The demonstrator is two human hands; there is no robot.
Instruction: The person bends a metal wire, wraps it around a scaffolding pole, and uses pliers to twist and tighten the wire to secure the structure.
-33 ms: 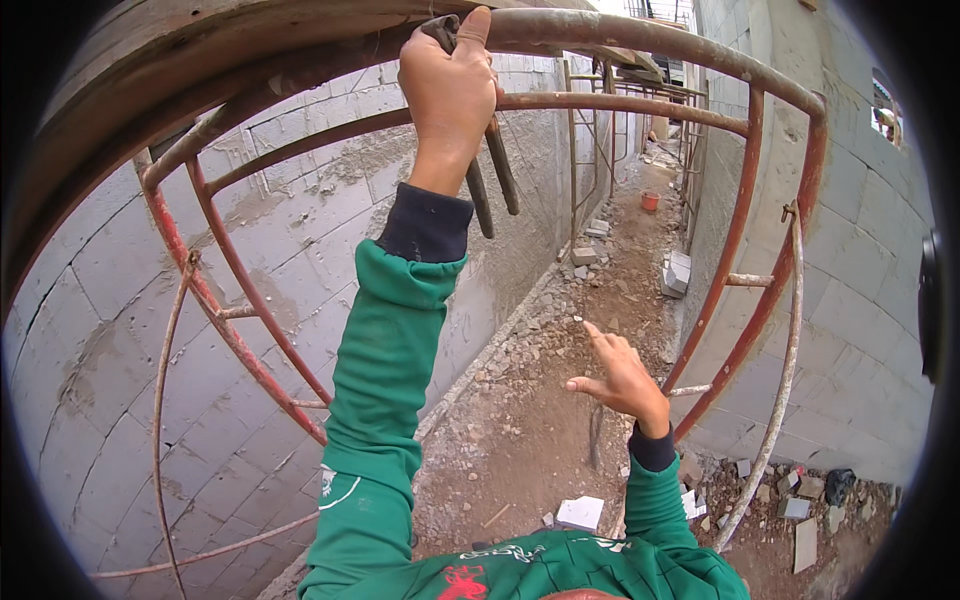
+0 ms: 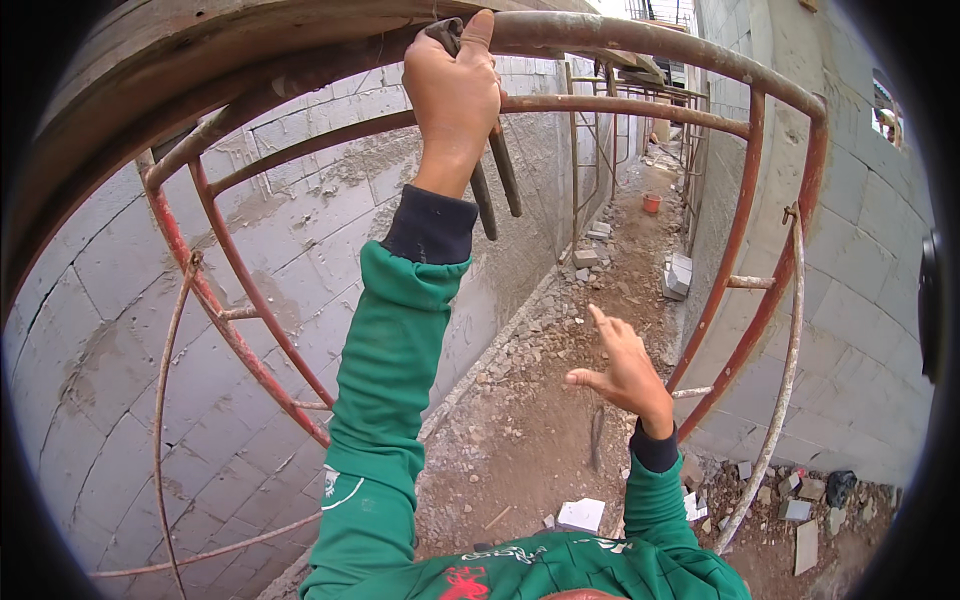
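My left hand [image 2: 452, 105] is raised to the curved top bar of a rusty red scaffold frame [image 2: 640, 38]. Its fingers are closed round a pair of dark pincers [image 2: 482, 195], whose two handles hang below the fist. The head of the pincers shows above the hand, close to the bar; its jaws are mostly hidden. Lower and to the right, my right hand [image 2: 630, 375] is in the air with fingers stretched and thumb apart, holding nothing. It is near the frame's right leg, in front of the dirt passage.
Grey block walls [image 2: 130, 330] flank the narrow passage. Rubble [image 2: 520, 350] and broken blocks [image 2: 677, 275] litter the ground, with an orange bucket [image 2: 651, 204] farther off. A wooden beam [image 2: 180, 70] runs overhead at the left. Thin brace rods [image 2: 780, 420] slant down both sides.
My right hand has tilted slightly upward, its fingertips a little higher. My left hand stays at the top bar with the pincers, with hardly any shift.
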